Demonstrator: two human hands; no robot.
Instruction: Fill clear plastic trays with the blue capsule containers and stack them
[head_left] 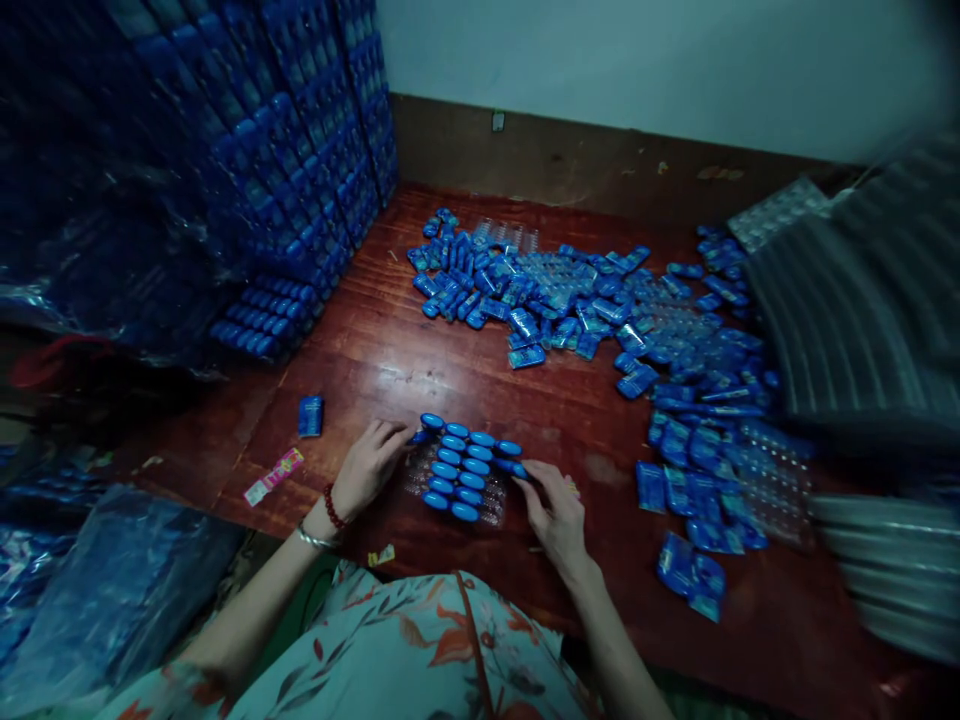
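Note:
A clear plastic tray (493,500) lies on the red-brown table close to my body, with blue oval-topped packs (459,468) standing in rows on it. My left hand (373,462), with a red bead bracelet and a silver bangle at the wrist, is at the tray's upper left corner, fingers closed on a blue pack (421,436). At the right side of the tray, my right hand (555,512) pinches another blue pack (511,467) between thumb and fingers. The bottom of each held pack is hidden.
Loose blue packs (526,355) and clear trays (559,280) spread over the back and right. Stacked blue packs (300,150) rise at the left. One blue pack (310,416) and a pink wrapper (274,477) lie left of my hands. Stacked clear trays (862,300) stand at the right.

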